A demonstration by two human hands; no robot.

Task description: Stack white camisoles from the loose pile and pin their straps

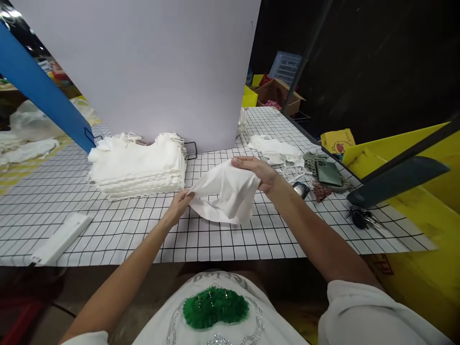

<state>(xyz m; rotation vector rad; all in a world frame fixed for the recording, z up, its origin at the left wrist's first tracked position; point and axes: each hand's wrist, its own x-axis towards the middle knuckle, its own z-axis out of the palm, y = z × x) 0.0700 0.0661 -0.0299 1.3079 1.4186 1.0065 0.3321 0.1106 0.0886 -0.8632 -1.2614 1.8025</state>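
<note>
Fingers of both hands (left [178,203], right [259,172]) pinch a white cloth [226,194].

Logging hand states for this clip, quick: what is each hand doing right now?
Left hand: closed, pinching the lower left corner of the white cloth piece.
Right hand: closed, gripping the same cloth's upper right edge.

Before you, grid-patterned table [223,239], folded white stack [138,165] centre left, phone [328,173] and keys [361,216] at right, white bar [61,238] lower left.
</note>
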